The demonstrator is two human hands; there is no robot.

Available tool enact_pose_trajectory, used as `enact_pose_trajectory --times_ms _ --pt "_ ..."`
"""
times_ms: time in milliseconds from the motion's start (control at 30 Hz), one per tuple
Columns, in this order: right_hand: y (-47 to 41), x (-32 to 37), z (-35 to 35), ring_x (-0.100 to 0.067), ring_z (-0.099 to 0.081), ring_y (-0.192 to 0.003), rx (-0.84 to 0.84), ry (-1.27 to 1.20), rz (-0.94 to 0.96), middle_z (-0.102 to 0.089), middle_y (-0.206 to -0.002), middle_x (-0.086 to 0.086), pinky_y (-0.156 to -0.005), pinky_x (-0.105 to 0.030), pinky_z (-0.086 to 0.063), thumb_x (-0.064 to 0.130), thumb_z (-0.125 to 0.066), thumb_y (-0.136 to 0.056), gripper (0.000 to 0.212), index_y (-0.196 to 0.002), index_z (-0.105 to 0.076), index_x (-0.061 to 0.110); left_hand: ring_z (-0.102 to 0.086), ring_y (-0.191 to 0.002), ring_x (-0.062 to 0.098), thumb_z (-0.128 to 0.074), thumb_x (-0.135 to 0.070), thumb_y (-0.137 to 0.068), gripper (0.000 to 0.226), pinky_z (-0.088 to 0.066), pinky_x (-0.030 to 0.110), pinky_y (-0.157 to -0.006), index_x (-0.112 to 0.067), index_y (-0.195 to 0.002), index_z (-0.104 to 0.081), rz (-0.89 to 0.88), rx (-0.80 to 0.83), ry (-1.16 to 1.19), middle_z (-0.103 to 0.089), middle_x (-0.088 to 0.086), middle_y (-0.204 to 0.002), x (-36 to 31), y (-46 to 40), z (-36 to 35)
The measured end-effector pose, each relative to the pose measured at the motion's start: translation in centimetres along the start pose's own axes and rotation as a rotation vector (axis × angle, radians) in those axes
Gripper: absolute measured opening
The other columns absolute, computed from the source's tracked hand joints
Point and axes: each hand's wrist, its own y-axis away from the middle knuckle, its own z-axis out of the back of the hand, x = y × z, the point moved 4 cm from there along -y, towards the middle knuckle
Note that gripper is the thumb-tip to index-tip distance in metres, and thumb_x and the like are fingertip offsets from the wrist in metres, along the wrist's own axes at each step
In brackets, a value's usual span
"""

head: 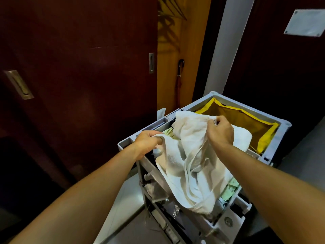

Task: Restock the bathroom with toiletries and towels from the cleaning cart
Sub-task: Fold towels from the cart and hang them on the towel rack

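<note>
Both hands, left hand (147, 140) and right hand (219, 130), grip a white towel (190, 166) above the grey cart (274, 118). The towel hides most of the cart's top tray.

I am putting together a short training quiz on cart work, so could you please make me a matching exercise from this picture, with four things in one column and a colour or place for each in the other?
Things:
1. towel
2. liner bag
3. cleaning cart
4. umbrella

Colour or place:
A. grey plastic frame
B. hangs against the wooden panel behind the cart
C. white, gripped by the left hand and the right hand
D. yellow, in the cart's far compartment

Pairs: 1-C, 2-D, 3-A, 4-B
</note>
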Motion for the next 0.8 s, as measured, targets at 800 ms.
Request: enact_pose_trajectory --times_ms 800 --pt "-1.9 2.6 4.4 -0.027 -0.052 -0.09 -0.248 -0.085 0.079 -0.06 -0.105 -0.008 -0.066 -0.035 -0.039 0.016 -0.044 -0.101 0.008 -0.105 -0.051 0.015 -0.058 -0.076 0.024 -0.05 0.006 -0.083 0.021 -0.048 0.04 -0.062 -0.012 -0.078 -0.06 -0.598 -0.483 -0.318 -0.063 0.004 -0.082 -8.2 2.4 -0.7"
